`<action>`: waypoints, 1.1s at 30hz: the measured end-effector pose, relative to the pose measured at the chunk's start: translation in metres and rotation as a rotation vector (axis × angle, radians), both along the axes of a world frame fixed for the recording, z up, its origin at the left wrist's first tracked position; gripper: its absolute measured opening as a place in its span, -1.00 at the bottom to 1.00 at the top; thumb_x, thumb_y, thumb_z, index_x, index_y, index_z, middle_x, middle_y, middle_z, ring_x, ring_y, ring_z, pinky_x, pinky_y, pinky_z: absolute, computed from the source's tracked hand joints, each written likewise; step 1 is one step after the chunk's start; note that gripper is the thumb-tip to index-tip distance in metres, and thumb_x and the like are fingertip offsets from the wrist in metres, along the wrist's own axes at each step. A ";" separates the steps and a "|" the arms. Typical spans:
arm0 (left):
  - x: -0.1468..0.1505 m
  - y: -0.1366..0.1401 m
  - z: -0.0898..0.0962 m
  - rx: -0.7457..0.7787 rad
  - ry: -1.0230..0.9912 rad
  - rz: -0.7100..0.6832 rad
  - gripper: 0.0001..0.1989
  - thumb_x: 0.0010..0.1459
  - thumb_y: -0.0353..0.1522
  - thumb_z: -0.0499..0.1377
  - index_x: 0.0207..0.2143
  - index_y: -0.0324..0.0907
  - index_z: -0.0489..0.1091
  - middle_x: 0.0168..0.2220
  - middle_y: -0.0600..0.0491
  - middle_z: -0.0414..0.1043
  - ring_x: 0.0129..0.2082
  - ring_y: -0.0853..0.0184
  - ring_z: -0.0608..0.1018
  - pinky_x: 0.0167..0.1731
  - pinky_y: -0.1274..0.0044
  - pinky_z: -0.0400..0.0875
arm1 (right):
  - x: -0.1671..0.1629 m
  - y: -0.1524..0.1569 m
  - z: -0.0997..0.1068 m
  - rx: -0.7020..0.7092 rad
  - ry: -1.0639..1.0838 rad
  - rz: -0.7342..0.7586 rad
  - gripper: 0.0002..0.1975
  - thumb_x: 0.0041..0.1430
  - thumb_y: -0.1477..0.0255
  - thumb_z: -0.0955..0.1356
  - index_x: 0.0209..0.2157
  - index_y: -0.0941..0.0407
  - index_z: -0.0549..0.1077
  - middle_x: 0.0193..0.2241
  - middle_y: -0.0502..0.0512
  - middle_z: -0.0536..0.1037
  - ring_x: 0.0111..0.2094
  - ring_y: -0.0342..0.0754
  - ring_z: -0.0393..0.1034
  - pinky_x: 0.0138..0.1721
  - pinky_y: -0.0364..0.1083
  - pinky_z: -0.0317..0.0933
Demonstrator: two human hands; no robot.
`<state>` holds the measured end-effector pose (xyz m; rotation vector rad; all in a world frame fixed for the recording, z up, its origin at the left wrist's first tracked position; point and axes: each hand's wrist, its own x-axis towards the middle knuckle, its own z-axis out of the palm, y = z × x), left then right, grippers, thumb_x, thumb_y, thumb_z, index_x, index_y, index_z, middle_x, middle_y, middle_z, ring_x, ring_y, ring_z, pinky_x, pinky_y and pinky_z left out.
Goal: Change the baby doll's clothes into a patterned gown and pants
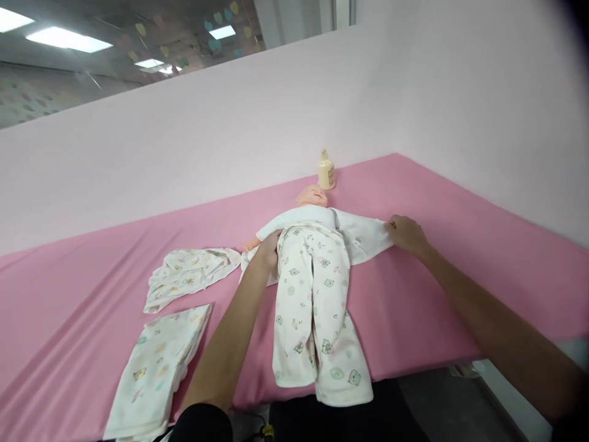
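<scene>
Grip, read left to right: the left hand is placed at the waist side of the printed trousers, fingertips hidden, so whether it is closed on cloth cannot be told. The right hand has thumb and finger pinched together on the outer edge of the white top, which spreads out sideways.

On the pink sheet, left to right: 2 printed pieces, a folded cloth toward the near edge and a crumpled cloth behind it. Next, the doll lies on its back, head toward the white wall; 1 doll hand shows at a sleeve end, just beside the left hand. White top covers the chest; printed trousers lie below, both legs pointing to the near edge. A pump bottle stands upright just behind the doll's head.
</scene>
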<state>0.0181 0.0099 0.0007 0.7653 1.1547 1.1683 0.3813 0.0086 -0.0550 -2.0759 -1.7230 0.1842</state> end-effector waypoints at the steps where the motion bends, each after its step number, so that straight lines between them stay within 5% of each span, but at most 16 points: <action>1: -0.003 -0.001 0.006 -0.023 0.035 0.021 -0.94 0.18 -0.41 0.20 -0.31 -0.24 0.40 -0.48 0.02 0.45 -0.28 0.23 0.58 -0.11 0.43 0.47 | -0.001 0.000 0.000 -0.001 -0.010 -0.003 -0.77 0.29 0.35 0.21 -0.33 0.13 0.44 -0.31 0.19 0.52 -0.31 0.04 0.39 -0.25 -0.01 0.18; 4: -0.004 -0.012 0.028 0.070 0.340 0.135 -0.85 0.15 -0.32 0.28 -0.27 -0.22 0.44 -0.30 -0.04 0.50 -0.09 0.20 0.55 -0.07 0.50 0.38 | -0.004 -0.001 0.000 0.015 -0.030 -0.039 -0.76 0.30 0.39 0.20 -0.33 0.16 0.43 -0.31 0.25 0.52 -0.29 0.08 0.40 -0.23 0.01 0.18; 8: 0.029 -0.030 0.054 0.510 0.809 0.181 -0.74 0.09 -0.35 0.34 -0.16 -0.16 0.43 -0.03 -0.11 0.45 0.22 0.05 0.33 0.16 0.44 0.21 | -0.005 -0.003 0.000 0.077 0.018 -0.095 -0.77 0.30 0.41 0.18 -0.31 0.18 0.42 -0.37 0.26 0.50 -0.31 0.09 0.39 -0.21 0.04 0.20; 12: 0.085 -0.024 0.065 0.769 1.192 -0.285 -0.86 0.17 -0.51 0.18 -0.20 -0.23 0.41 0.02 -0.17 0.42 0.18 -0.01 0.37 0.24 0.30 0.12 | -0.003 -0.004 0.003 0.159 0.191 -0.191 -0.84 0.27 0.41 0.21 -0.35 0.13 0.37 -0.42 0.17 0.45 -0.35 0.05 0.35 -0.23 0.02 0.21; 17: 0.130 0.005 0.063 0.668 1.700 -0.771 -0.80 0.20 -0.56 0.02 -0.20 -0.29 0.41 -0.05 -0.25 0.44 0.00 0.00 0.50 0.02 0.28 0.31 | -0.001 -0.005 0.011 0.261 0.448 -0.278 -0.84 0.21 0.42 0.25 -0.48 0.06 0.27 -0.45 0.11 0.43 -0.38 0.00 0.29 -0.31 -0.02 0.20; 25: 0.144 0.051 0.039 0.716 1.772 -0.839 -0.66 0.13 -0.45 0.14 -0.01 -0.25 0.36 0.03 -0.22 0.42 0.00 0.03 0.49 -0.05 0.32 0.36 | -0.006 -0.009 0.026 0.437 0.581 -0.237 -0.83 0.24 0.38 0.23 -0.45 0.07 0.28 -0.41 0.07 0.45 -0.35 -0.02 0.30 -0.30 -0.03 0.16; 33: 0.137 0.050 0.050 0.736 1.763 -0.833 -0.60 0.09 -0.48 0.23 0.00 -0.19 0.32 0.04 -0.18 0.40 0.01 0.03 0.47 0.03 0.31 0.30 | 0.002 -0.002 0.026 0.510 0.738 -0.248 -0.85 0.21 0.36 0.24 -0.43 0.08 0.30 -0.42 0.05 0.41 -0.36 -0.05 0.30 -0.33 -0.05 0.19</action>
